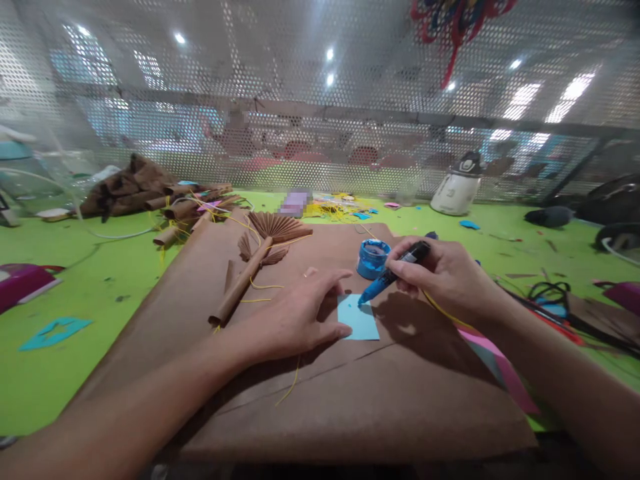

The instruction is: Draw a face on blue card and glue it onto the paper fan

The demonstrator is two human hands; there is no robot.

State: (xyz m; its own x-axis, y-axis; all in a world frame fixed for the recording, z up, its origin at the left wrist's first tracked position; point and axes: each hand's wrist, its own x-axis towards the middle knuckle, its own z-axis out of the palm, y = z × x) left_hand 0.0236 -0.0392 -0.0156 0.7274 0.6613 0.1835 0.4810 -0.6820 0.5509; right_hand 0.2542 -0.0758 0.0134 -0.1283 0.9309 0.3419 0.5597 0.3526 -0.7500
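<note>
My right hand (430, 270) grips a marker pen (393, 273) with a black upper end and a blue lower part, its blue tip at the surface of a small light-blue paper square (359, 323). My left hand (305, 307) rests with thumb and index finger spread at the left side of the square; the thumb touches its lower-left edge. A few small blue marks show near the tip. Just behind the pen stands an open, blue-stained jar (374, 260). Left of the hands lies a rolled brown paper tube (245, 283) with pleated paper fans (275, 230) and yellow string.
Brown paper (350, 413) covers the middle of the green table (30, 387). More paper tubes (180, 207) lie at the back left. A white kettle-like container (456, 190) stands at the back right, before a perforated metal screen (300, 133). Dark cables (550, 293) lie on the right.
</note>
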